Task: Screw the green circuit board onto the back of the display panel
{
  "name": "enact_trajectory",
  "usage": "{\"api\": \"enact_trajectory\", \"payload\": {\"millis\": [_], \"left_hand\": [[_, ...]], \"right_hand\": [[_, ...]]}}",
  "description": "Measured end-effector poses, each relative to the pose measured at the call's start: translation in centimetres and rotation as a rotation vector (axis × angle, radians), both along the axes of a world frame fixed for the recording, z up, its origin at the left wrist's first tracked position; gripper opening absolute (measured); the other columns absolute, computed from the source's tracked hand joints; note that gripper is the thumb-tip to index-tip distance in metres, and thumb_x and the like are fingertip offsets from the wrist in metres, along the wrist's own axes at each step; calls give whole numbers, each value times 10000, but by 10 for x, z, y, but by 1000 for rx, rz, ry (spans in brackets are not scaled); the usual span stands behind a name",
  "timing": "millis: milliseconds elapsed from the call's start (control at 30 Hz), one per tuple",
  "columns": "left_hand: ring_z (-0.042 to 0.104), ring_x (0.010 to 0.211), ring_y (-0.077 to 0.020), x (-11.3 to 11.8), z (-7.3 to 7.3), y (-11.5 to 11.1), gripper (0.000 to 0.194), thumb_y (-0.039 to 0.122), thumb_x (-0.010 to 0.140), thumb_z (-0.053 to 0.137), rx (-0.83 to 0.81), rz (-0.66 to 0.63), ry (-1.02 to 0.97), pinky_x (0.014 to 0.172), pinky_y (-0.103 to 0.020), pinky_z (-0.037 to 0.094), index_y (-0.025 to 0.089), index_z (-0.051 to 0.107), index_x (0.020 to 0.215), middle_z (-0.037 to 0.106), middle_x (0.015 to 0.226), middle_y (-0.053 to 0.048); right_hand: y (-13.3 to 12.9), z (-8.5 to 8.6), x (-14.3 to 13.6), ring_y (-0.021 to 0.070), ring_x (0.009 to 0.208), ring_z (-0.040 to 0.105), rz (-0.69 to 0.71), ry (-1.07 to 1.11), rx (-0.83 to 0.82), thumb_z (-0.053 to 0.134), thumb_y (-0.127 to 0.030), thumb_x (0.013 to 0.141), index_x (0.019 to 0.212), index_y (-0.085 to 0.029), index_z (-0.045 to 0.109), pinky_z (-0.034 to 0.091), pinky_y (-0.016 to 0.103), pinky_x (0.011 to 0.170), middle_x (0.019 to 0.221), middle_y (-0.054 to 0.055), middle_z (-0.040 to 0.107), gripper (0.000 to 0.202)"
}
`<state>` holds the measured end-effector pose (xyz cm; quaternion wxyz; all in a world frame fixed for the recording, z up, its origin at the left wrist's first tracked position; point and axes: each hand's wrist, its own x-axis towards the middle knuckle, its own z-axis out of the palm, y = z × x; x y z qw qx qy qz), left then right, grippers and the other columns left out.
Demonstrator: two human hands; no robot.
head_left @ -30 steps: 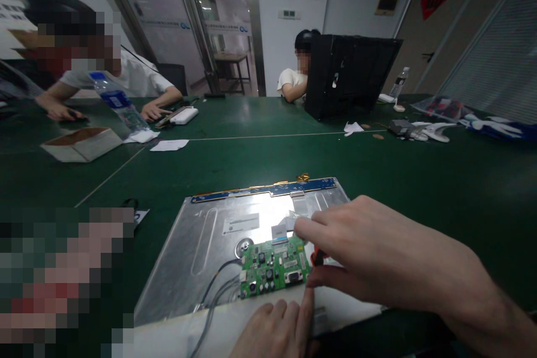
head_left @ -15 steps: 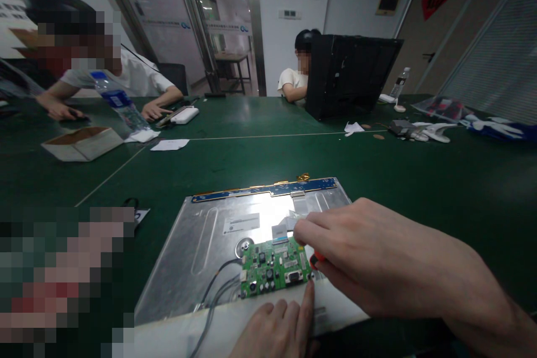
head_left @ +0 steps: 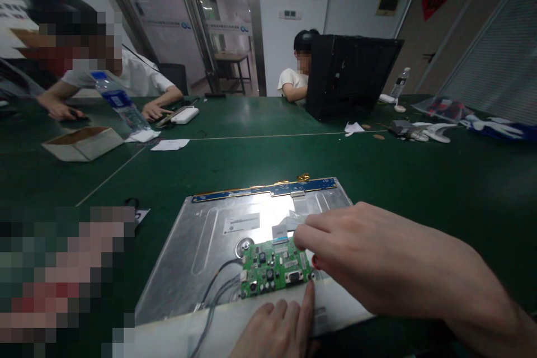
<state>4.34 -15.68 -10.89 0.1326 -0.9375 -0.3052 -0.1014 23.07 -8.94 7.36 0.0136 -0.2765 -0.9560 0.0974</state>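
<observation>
A green circuit board (head_left: 274, 265) lies on the silver metal back of a flat display panel (head_left: 176, 251). My right hand (head_left: 361, 251) is closed over the board's right end, gripping what looks like a screwdriver (head_left: 314, 262); only a bit of its red handle shows, and its tip is hidden. At the board's lower right corner, beside a small screw, the outstretched index finger of my left hand (head_left: 277, 327) touches down. Its other fingers are loosely bent and hold nothing. A flat ribbon cable (head_left: 279, 233) meets the board's upper edge, and dark wires (head_left: 216, 302) leave its left side.
Across the green table (head_left: 235, 159) stands a large black casing (head_left: 352, 75), with one person behind it and another at the left. An open box (head_left: 84, 144), a tilted water bottle (head_left: 119, 102), paper (head_left: 170, 145) and white gloves (head_left: 432, 131) lie around.
My right hand has turned slightly and lowered a little; less of the red handle shows beneath it. My left hand, the board and the panel have stayed put.
</observation>
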Motion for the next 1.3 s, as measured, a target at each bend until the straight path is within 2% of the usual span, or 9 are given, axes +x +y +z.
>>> {"api": "enact_trajectory", "payload": {"millis": [300,467,700,900,967,1033,1133,1300], "left_hand": [[570,574,-181,-1,-3,-1,421,341,902,503,-82,15,43,465,-289,423,34,445,1184,608,718,-30],[577,571,-183,-1,-2,-2,415,346,876,542,-80,6,67,458,-286,426,45,465,1152,617,723,-33],[602,612,-182,-1,-2,-2,302,377,815,658,-156,24,46,487,-274,450,141,510,931,639,751,-23],[575,560,-177,0,-2,-2,395,352,853,585,-87,18,43,459,-270,425,61,501,1107,606,694,-25],[564,553,-175,-1,-3,-2,428,330,877,539,-57,7,27,457,-275,419,21,475,1165,600,697,-32],[555,551,-174,-1,-3,-2,434,311,893,503,-44,-7,11,458,-279,418,3,454,1194,596,700,-35],[553,557,-179,-1,-3,-1,403,312,897,488,-51,2,13,463,-282,421,23,459,1177,596,702,-34],[562,573,-185,-1,-3,-2,370,331,896,500,-103,31,51,476,-282,423,70,457,1155,602,706,-26]], "right_hand": [[-2,3,0,130,732,459,79,15,-40,525,-49,796,930,-201,433,305,285,590,873,-18,562,223],[-2,4,0,134,720,470,68,13,-44,537,-33,768,926,-206,433,301,285,574,878,-12,567,256],[-3,7,-4,155,733,552,29,-10,-65,564,-268,876,923,-203,478,316,290,559,862,0,616,117],[1,1,-6,168,638,559,-107,-12,64,467,-485,920,916,-212,516,297,292,526,787,2,637,277],[1,-1,-5,164,608,546,-124,-16,95,446,-459,935,911,-218,522,274,291,510,753,-5,632,254],[1,-1,-4,157,603,536,-111,-22,90,475,-368,933,907,-218,521,257,291,501,750,-11,631,158],[-1,1,-3,146,651,534,-52,-22,34,509,-226,899,904,-211,500,274,289,508,803,-10,624,19],[-4,6,-2,130,689,490,77,7,-19,551,-81,785,899,-203,459,311,282,545,845,-17,584,191]]}}
